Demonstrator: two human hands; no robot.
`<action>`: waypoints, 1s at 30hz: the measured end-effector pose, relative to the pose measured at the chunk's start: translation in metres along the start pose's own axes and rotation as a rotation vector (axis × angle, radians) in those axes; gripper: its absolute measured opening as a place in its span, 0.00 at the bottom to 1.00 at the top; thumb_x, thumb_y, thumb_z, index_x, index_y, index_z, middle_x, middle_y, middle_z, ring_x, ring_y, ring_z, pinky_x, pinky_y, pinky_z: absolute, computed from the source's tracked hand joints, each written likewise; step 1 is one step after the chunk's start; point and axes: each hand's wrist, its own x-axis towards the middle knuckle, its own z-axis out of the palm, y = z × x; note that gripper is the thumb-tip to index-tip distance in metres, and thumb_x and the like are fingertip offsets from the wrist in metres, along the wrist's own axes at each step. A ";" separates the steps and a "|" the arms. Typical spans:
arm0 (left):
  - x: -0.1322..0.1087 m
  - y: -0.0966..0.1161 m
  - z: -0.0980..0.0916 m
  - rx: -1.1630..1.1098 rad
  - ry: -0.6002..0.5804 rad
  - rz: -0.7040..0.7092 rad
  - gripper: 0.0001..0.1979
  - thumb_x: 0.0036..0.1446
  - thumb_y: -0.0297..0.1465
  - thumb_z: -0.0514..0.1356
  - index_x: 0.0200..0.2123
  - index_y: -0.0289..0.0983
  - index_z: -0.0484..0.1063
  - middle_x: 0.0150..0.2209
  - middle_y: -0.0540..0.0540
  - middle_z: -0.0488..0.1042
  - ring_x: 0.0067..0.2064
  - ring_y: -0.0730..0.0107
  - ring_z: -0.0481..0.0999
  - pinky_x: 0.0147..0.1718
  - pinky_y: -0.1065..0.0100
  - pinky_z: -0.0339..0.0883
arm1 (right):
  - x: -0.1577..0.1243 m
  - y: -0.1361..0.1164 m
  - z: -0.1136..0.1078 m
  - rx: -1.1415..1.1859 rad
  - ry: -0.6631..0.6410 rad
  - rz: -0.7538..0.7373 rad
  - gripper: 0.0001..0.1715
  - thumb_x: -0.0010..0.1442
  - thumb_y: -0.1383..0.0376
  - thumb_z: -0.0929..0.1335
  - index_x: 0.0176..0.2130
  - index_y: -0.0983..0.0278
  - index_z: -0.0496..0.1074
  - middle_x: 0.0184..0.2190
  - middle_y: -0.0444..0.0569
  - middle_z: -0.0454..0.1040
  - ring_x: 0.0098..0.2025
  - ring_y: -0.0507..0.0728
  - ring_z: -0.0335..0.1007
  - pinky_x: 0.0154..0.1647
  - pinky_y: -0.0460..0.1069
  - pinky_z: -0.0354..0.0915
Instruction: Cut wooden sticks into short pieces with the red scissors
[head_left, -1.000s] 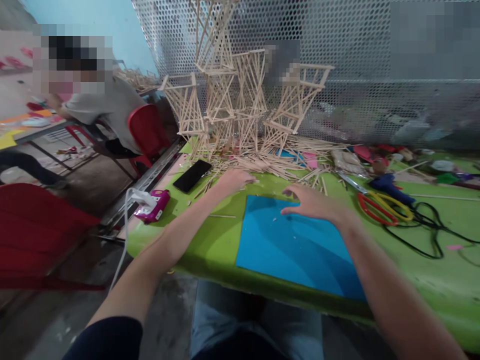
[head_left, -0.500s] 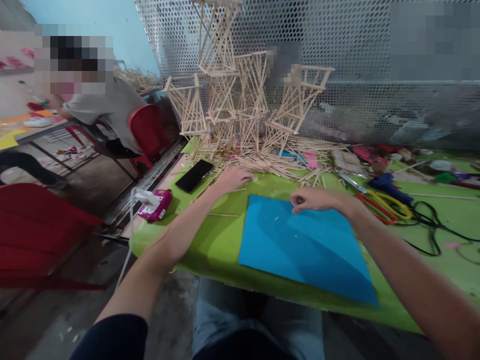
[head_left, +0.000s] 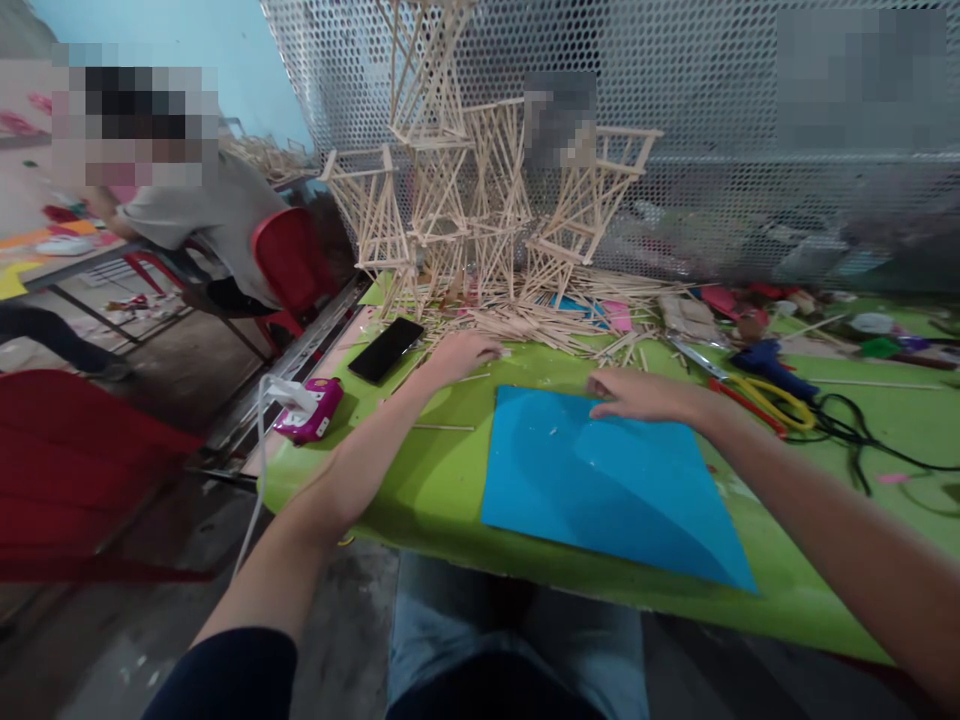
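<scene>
My left hand (head_left: 466, 355) is at the near edge of a pile of thin wooden sticks (head_left: 525, 328), its fingers closed near a small pale piece too small to name. Over the top edge of a blue sheet (head_left: 585, 480), my right hand (head_left: 626, 393) hovers or rests with thumb and fingers apart, nothing between them. The sheet lies flat on the green tabletop (head_left: 420, 490) with tiny pale specks on it. Behind the pile stand lattice towers of sticks (head_left: 439, 190).
A black phone (head_left: 386, 350) and a magenta power socket (head_left: 311, 410) lie at the left. Scissors (head_left: 772, 400), a blue glue gun (head_left: 772, 368) and a black cord lie right. A person sits on a red chair (head_left: 289, 255) at another table; a metal mesh stands behind.
My right hand's fingers have opened from a pinch, the thumb now apart. My left hand stays almost in place. The view has shifted slightly.
</scene>
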 end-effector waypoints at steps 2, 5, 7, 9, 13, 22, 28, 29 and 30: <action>0.000 0.000 0.000 -0.011 0.003 0.006 0.17 0.73 0.35 0.56 0.54 0.42 0.84 0.55 0.45 0.84 0.55 0.58 0.82 0.57 0.59 0.72 | -0.019 -0.010 0.004 -0.019 0.067 -0.053 0.32 0.60 0.45 0.72 0.52 0.64 0.77 0.53 0.63 0.78 0.54 0.73 0.76 0.53 0.62 0.70; 0.002 0.001 0.000 -0.027 -0.007 0.007 0.17 0.73 0.35 0.56 0.54 0.41 0.84 0.55 0.45 0.84 0.53 0.57 0.82 0.55 0.58 0.72 | -0.060 -0.032 0.029 -0.013 0.062 -0.182 0.49 0.57 0.37 0.74 0.67 0.59 0.72 0.67 0.62 0.72 0.66 0.77 0.69 0.65 0.66 0.67; 0.003 0.003 0.000 -0.043 -0.022 0.007 0.17 0.73 0.36 0.57 0.53 0.42 0.84 0.54 0.45 0.84 0.52 0.57 0.82 0.54 0.59 0.71 | -0.085 -0.047 0.056 -0.073 0.083 -0.288 0.62 0.52 0.34 0.76 0.74 0.56 0.64 0.75 0.60 0.62 0.73 0.80 0.60 0.71 0.70 0.62; 0.005 0.007 0.001 -0.101 -0.033 0.022 0.17 0.72 0.37 0.57 0.52 0.40 0.85 0.52 0.44 0.85 0.49 0.59 0.82 0.53 0.61 0.70 | -0.104 -0.057 0.081 -0.134 0.127 -0.342 0.61 0.55 0.35 0.76 0.76 0.55 0.61 0.77 0.59 0.58 0.75 0.79 0.57 0.72 0.73 0.60; 0.004 0.022 0.004 -0.249 -0.020 0.059 0.18 0.72 0.39 0.58 0.50 0.37 0.85 0.45 0.43 0.86 0.39 0.62 0.81 0.45 0.64 0.69 | -0.119 -0.059 0.108 -0.218 0.208 -0.389 0.51 0.64 0.43 0.72 0.76 0.56 0.60 0.77 0.59 0.56 0.75 0.75 0.59 0.69 0.70 0.66; -0.002 0.041 -0.001 -0.237 -0.109 0.068 0.18 0.74 0.37 0.57 0.51 0.34 0.84 0.47 0.40 0.86 0.39 0.62 0.81 0.46 0.63 0.69 | -0.128 -0.038 0.114 -0.439 0.447 -0.553 0.36 0.66 0.67 0.65 0.72 0.62 0.68 0.68 0.57 0.73 0.66 0.67 0.72 0.65 0.63 0.68; -0.004 0.050 -0.002 -0.291 -0.216 0.049 0.18 0.74 0.38 0.57 0.54 0.37 0.83 0.46 0.42 0.86 0.37 0.65 0.80 0.41 0.67 0.68 | -0.140 -0.018 0.109 -0.576 0.698 -0.479 0.27 0.71 0.66 0.68 0.66 0.58 0.73 0.56 0.51 0.82 0.56 0.62 0.77 0.61 0.58 0.64; -0.004 0.050 -0.002 -0.301 -0.222 0.039 0.18 0.74 0.38 0.57 0.55 0.38 0.83 0.47 0.42 0.86 0.38 0.65 0.81 0.42 0.67 0.68 | -0.143 -0.014 0.106 -0.615 0.731 -0.442 0.24 0.70 0.66 0.69 0.64 0.58 0.76 0.53 0.51 0.84 0.53 0.61 0.78 0.59 0.56 0.65; -0.004 0.051 -0.001 -0.310 -0.228 0.031 0.18 0.74 0.38 0.57 0.55 0.39 0.83 0.47 0.43 0.86 0.38 0.65 0.81 0.42 0.67 0.68 | -0.146 -0.011 0.104 -0.654 0.762 -0.385 0.22 0.69 0.66 0.70 0.61 0.57 0.78 0.48 0.51 0.84 0.49 0.60 0.79 0.55 0.55 0.66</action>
